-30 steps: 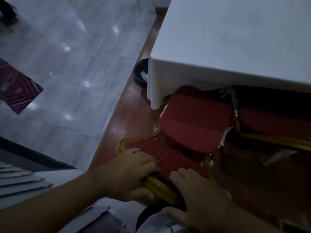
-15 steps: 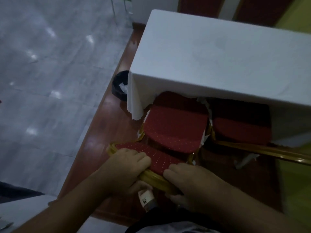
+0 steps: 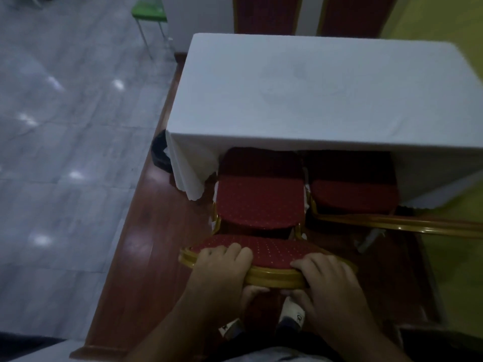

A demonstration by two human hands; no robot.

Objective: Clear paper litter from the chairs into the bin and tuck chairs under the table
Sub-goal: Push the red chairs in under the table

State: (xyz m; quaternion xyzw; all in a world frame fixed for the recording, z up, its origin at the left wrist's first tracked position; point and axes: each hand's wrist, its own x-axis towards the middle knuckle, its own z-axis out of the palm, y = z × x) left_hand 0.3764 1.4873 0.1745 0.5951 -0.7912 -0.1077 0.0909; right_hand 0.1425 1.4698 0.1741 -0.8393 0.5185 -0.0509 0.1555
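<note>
A red chair with a gold frame (image 3: 261,202) stands straight in front of me, its seat partly under the table covered by a white cloth (image 3: 313,95). My left hand (image 3: 222,267) and my right hand (image 3: 324,275) both grip the top of its gold-edged backrest (image 3: 274,276). A second red chair (image 3: 352,194) sits to its right, tucked further under the cloth. A dark bin (image 3: 159,152) with a scrap of white paper in it stands on the floor at the table's left corner, half hidden by the cloth. Both seats show no paper.
A grey tiled floor (image 3: 65,126) spreads to the left beyond the red-brown wooden platform (image 3: 156,231). A green chair (image 3: 149,14) stands far back. A gold bar (image 3: 405,224) runs to the right. My shoes (image 3: 292,313) show below the backrest.
The chair has swung round to face the table squarely and slid further under it. My view has risen to show the whole tabletop. Both hands keep their grip on the backrest.
</note>
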